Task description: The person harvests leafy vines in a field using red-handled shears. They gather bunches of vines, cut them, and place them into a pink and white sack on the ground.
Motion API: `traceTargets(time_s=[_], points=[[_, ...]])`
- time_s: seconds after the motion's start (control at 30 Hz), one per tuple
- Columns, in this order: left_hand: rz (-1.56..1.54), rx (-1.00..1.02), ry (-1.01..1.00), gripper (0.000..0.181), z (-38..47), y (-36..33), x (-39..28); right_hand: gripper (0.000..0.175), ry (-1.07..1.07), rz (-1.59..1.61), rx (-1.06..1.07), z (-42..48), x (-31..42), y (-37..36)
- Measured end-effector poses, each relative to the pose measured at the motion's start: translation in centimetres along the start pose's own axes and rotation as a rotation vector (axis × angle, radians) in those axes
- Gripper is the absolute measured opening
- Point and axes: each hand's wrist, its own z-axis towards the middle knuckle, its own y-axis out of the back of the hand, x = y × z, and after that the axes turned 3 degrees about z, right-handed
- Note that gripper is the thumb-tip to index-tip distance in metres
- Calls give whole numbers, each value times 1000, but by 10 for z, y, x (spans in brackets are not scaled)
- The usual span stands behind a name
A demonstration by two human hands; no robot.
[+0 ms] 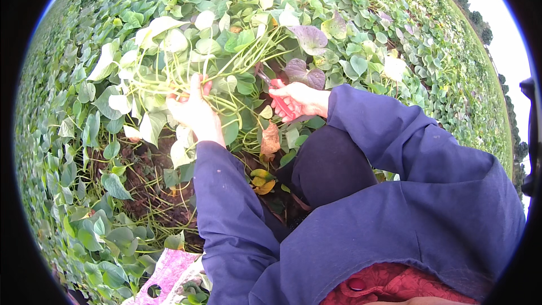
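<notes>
My left hand grips a bundle of leafy green vine stems, its thumb and fingers closed round them. To its right, my right hand is shut on red-handled pruning shears. The metal end of the shears points up and left, towards the stems between the two hands; whether the blades are apart is hard to tell. Purple-tinged heart-shaped leaves lie just above my right hand. A dry brown leaf hangs below the hands.
Dense vines with heart-shaped leaves spread all round, with brown soil showing at the lower left. A pink patterned bag with a hole lies at the bottom left. My dark-clad knee is below my right hand.
</notes>
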Motion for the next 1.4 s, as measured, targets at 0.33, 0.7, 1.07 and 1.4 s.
traceTargets(time_s=[0.33,0.7,1.07,1.4], points=[[22,34,-18,59,-3,2,-5,41,36,-83,-9,19,15,-1],[33,74,-37,58,-5,2,-10,44,-20,18,-36,27,21,-4],[21,-1,-103,53,9,16,-10,38,149,-78,-110,7,15,-1],[-293,-209,-281,34,47,96,-111,25,99,-27,71,-66,13,-2]])
